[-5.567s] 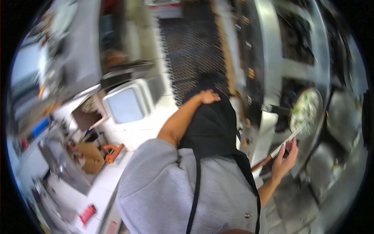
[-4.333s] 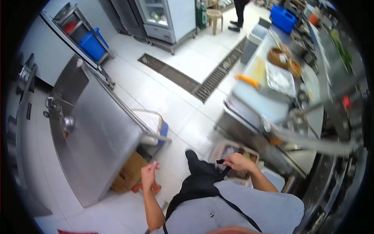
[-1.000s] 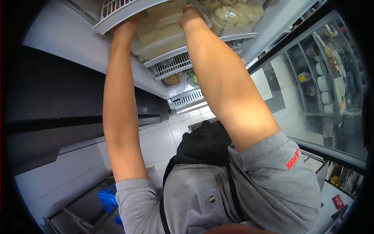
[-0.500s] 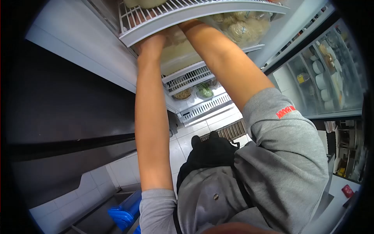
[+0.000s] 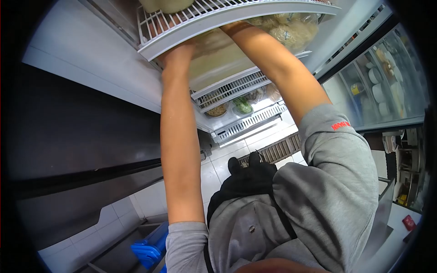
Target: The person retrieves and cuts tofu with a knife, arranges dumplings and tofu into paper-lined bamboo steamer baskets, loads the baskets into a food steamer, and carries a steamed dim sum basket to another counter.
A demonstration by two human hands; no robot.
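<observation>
Both arms reach into an open fridge, beneath a white wire shelf (image 5: 246, 12). Through the wires at the upper left, part of my left hand (image 5: 165, 25) shows, at the left side of a pale, translucent container (image 5: 209, 68); its grip is unclear. The shelf edge hides my right hand beyond the wrist, above the same container. Bags of pale, round bundles (image 5: 291, 34) sit to the right of it. On the wire shelf stands a pale yellowish container (image 5: 166, 4).
A lower rack (image 5: 232, 88) sits above a bowl of brownish food (image 5: 216, 110) and a bagged green vegetable (image 5: 242, 105). The glass door (image 5: 364, 86) stands open at the right. A dark cabinet (image 5: 91, 127) is at the left, with a blue plastic item (image 5: 148, 250) below.
Since a second ago, the upper shelf appears lower in view and covers more of my hands. Over the last half second, my right forearm has shifted slightly right; more of the floor grate shows.
</observation>
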